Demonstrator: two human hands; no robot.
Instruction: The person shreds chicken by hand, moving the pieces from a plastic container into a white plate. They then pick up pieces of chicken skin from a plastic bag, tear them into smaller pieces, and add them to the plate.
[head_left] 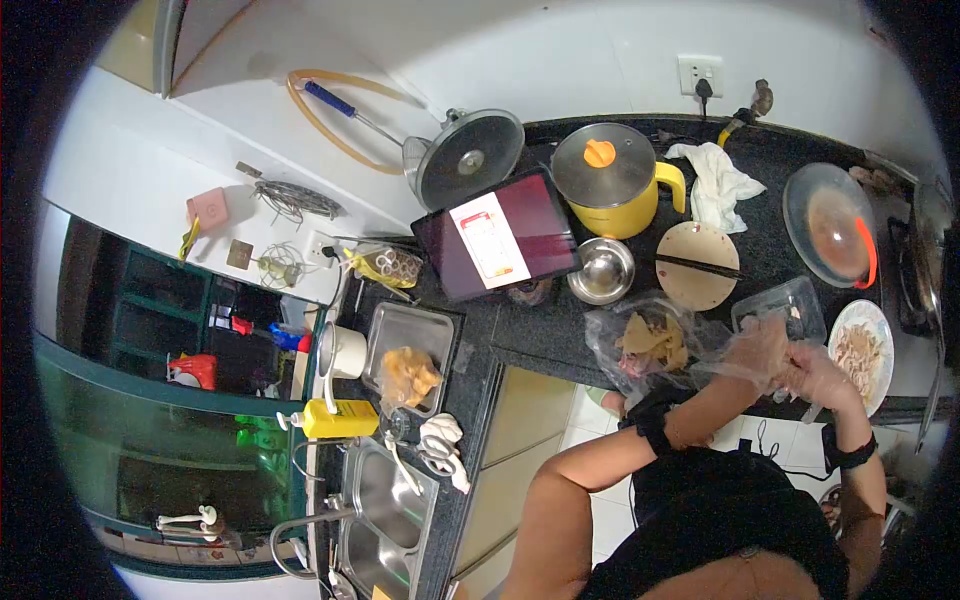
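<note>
My left hand [760, 352] and right hand [822, 378] meet right of centre; I can't tell what, if anything, they grip. To work neatly, I should keep them low beside the clear rectangular plastic container [803, 296]. I count one container, one white oval plate [885, 345] of pale shredded food [857, 362] to its right, one clear plastic bag [604, 328] at centre, two black wristbands [653, 430].

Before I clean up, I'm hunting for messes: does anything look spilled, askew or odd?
I see no clear spill or damage. The white cloth looks untidy, bunched up beside the yellow pot instead of folded or hung.
</note>
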